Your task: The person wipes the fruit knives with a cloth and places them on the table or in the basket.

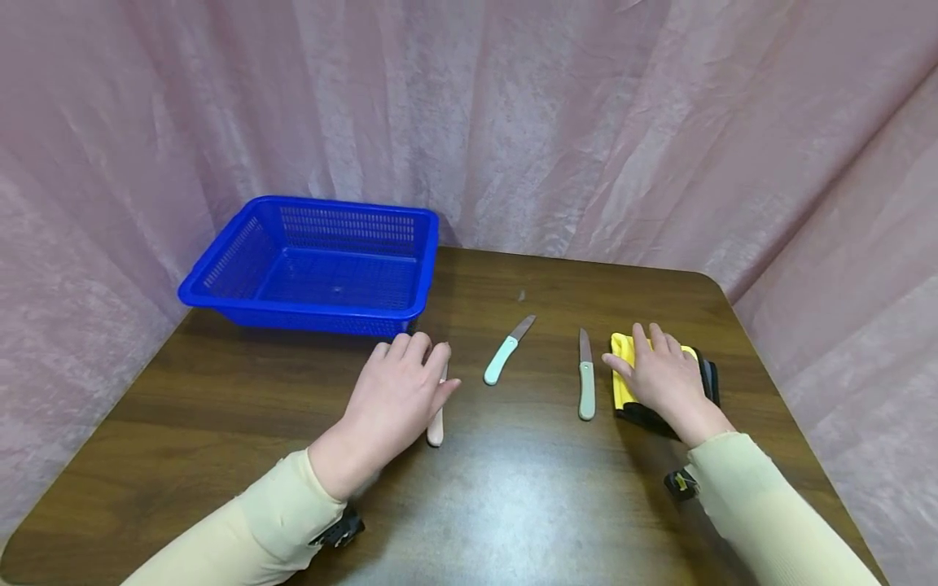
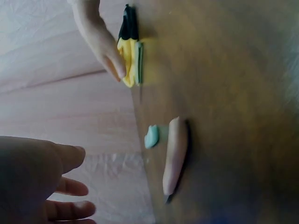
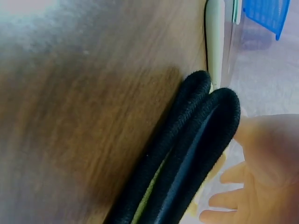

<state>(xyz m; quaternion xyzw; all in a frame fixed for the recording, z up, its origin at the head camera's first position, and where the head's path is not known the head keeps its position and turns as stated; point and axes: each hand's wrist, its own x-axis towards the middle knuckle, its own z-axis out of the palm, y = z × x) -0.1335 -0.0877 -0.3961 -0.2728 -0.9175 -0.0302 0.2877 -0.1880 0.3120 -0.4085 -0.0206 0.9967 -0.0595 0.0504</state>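
Observation:
My left hand (image 1: 396,395) hovers over a small knife with a pale pink handle (image 1: 436,427), hiding most of it in the head view. In the left wrist view that pink handle (image 2: 175,156) lies on the table, apart from the loosely bent fingers. My right hand (image 1: 665,376) is spread over a folded yellow-and-black cloth (image 1: 621,382); whether the palm touches it I cannot tell. From the right wrist, the cloth's black folded edge (image 3: 187,149) fills the middle. Between the hands lie a turquoise-handled knife (image 1: 501,360) and a pale green-handled knife (image 1: 587,391), blades pointing away.
A blue perforated plastic basket (image 1: 315,311) stands at the back left of the brown wooden table (image 1: 506,513). Pink curtains (image 1: 513,122) hang behind the table and along its sides.

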